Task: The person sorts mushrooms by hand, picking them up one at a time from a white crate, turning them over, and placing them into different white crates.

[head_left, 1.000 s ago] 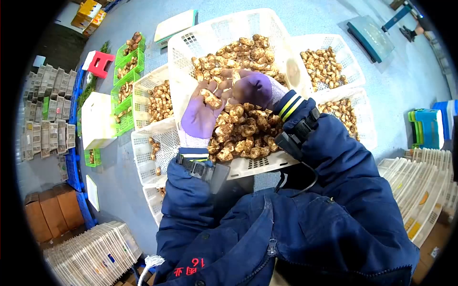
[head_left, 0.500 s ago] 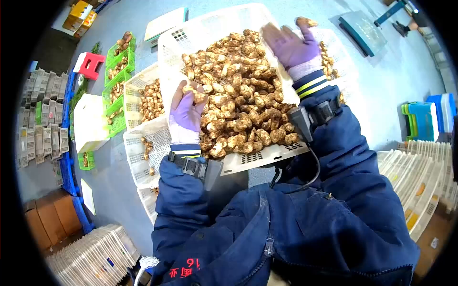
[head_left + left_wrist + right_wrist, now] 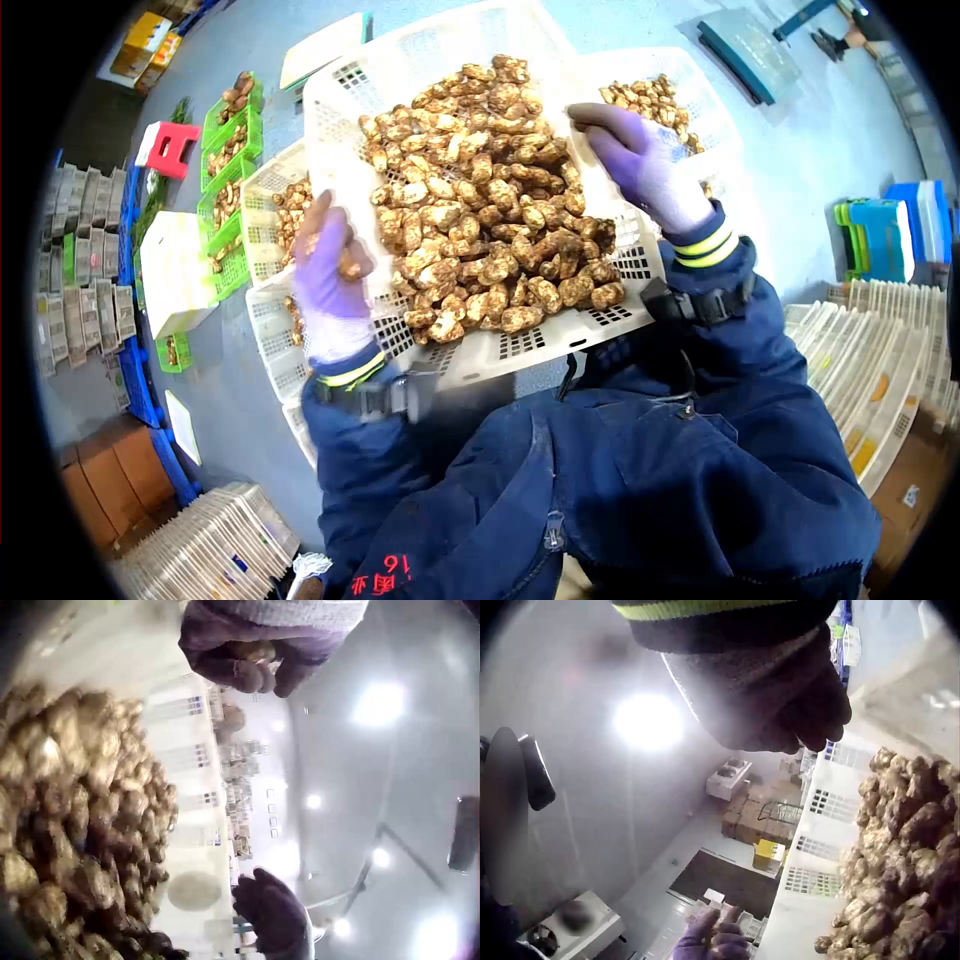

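A large white plastic crate [image 3: 335, 125] stands in front of me, heaped with brown-and-white mushrooms [image 3: 470, 200]. At its left wall, my purple-gloved left hand [image 3: 328, 262] holds one mushroom [image 3: 259, 651] in curled fingers, partly hidden by them in the left wrist view. The right hand [image 3: 640, 165], in the same kind of glove, hovers by the crate's right wall with its fingers pointing left. Nothing shows in that hand; its fingers hang loosely bent in the right wrist view.
Smaller white crates of mushrooms flank the big one at left [image 3: 275, 320] and right [image 3: 690, 85]. Beyond the left ones are green baskets [image 3: 240, 160], a white foam box [image 3: 180, 260] and a red stool [image 3: 173, 150]. Stacked white crates [image 3: 860, 380] stand at right, a floor scale [image 3: 750, 55] farther off.
My right hand has let go of the mushroom at its fingertips and swung down and inward. The left hand has moved left over the crate's wall, still holding a mushroom.
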